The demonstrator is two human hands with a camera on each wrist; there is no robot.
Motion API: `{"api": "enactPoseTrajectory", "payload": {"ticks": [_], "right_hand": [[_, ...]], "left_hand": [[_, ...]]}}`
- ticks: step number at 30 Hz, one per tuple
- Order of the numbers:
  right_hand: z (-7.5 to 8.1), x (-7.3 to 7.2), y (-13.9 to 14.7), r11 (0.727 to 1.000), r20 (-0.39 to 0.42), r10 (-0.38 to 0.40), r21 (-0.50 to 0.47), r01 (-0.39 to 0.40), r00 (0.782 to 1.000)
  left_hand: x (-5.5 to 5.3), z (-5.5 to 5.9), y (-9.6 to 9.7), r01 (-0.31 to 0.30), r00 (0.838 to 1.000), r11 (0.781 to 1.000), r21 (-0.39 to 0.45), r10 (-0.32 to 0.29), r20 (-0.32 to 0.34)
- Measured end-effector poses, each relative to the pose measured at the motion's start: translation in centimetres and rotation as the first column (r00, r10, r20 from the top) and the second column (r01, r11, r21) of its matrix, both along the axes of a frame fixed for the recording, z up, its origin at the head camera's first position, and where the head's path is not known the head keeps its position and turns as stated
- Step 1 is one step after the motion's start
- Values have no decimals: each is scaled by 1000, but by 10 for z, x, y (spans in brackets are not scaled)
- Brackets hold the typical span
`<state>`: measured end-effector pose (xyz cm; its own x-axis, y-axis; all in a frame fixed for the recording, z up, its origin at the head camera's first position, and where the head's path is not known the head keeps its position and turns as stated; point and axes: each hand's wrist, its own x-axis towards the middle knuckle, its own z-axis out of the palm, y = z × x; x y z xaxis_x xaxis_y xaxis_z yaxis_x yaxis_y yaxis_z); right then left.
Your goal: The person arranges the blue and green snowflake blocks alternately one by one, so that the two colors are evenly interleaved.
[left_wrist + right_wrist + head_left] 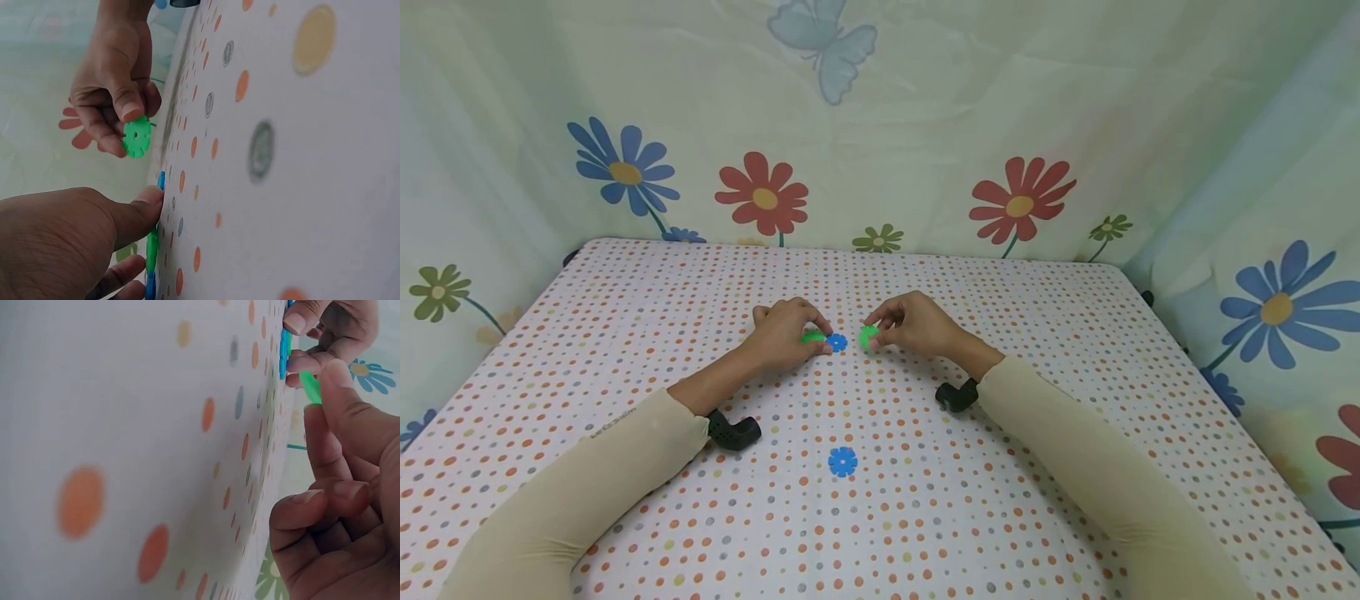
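Between thumb and fingers my right hand point(921, 325) pinches a green notched disc point(136, 136), round with a small centre hole, held a little above the table. My left hand point(790, 333) grips a short row of joined discs low at the tabletop. In that row a blue disc point(837, 342) sticks out at the right end, and a green disc point(152, 250) follows it under the thumb. Another blue piece point(150, 286) shows below, partly hidden by the fingers. The green disc in the right hand stands apart from the row, just right of its blue end.
A loose blue notched disc point(842, 462) lies on the dotted tablecloth point(880, 533) nearer to me. Black wrist-worn devices point(735, 432) sit at both cuffs. Behind the table hangs a flowered curtain point(910, 125), with more of it at both sides.
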<state>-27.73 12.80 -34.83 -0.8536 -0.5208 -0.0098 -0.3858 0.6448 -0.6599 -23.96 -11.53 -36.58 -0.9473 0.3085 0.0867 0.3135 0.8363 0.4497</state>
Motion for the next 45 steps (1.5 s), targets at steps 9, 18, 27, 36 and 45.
{"api": "enactPoseTrajectory", "payload": {"ticks": [9, 18, 27, 36, 45], "right_hand": [[-5, -6, -5, 999, 39, -23, 41, 21, 999], [-5, -6, -11, 995, 16, -15, 98, 14, 1000], [-5, -8, -11, 995, 75, -16, 97, 8, 997], [-3, -7, -9, 996, 138, -1, 85, -11, 990], [-4, -8, -9, 997, 147, -8, 83, -4, 989]], "left_hand": [[1, 1, 2, -3, 1000, 1000, 1, 3, 7], [-2, -1, 0, -5, 1000, 1000, -6, 5, 11], [-2, -2, 0, 1, 1000, 1000, -4, -1, 4], [-1, -2, -1, 4, 1000, 1000, -2, -4, 1], [0, 0, -1, -1, 1000, 1000, -9, 1, 4]]}}
